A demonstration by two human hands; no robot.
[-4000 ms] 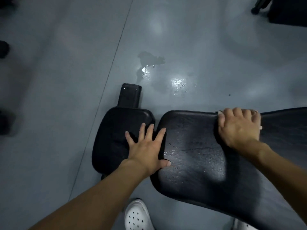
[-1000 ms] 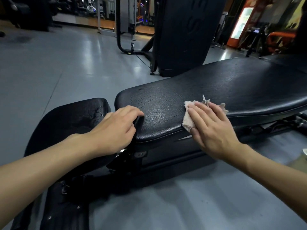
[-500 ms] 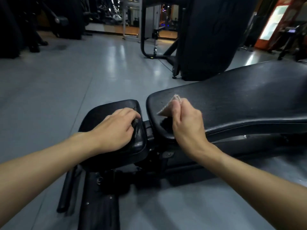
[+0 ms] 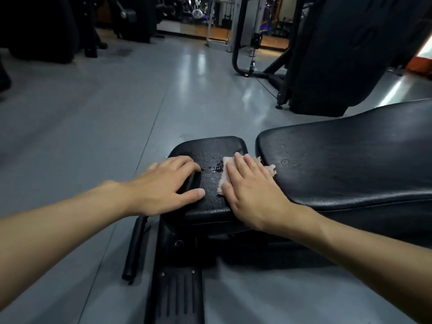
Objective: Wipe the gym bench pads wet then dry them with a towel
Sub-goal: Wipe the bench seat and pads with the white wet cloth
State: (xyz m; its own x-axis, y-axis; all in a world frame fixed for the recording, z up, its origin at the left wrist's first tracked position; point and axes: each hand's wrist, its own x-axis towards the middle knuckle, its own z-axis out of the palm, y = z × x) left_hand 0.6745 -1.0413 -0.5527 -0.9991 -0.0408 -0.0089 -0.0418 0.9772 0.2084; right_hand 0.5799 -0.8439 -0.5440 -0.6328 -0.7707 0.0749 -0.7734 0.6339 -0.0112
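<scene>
The small black seat pad point(image 4: 210, 148) lies in front of me, with a wet patch shining near its middle. To its right stretches the long black back pad point(image 4: 350, 160), speckled with droplets. My right hand point(image 4: 252, 190) presses a pale pink cloth point(image 4: 225, 170) flat onto the seat pad's right side, fingers straight. The cloth's far edge pokes out toward the gap between the pads. My left hand point(image 4: 168, 185) rests on the seat pad's left edge, fingers spread and lightly bent, holding nothing.
The bench's black frame and foot plate point(image 4: 177, 291) run toward me on the grey floor, with a black roller bar point(image 4: 134, 249) at left. A large black machine point(image 4: 339, 54) stands behind the bench at right. More gym machines point(image 4: 46, 26) line the far left.
My right hand has moved the cloth from the back pad's end onto the seat pad and flattened on it. My left hand has shifted left along the seat pad and relaxed its grip.
</scene>
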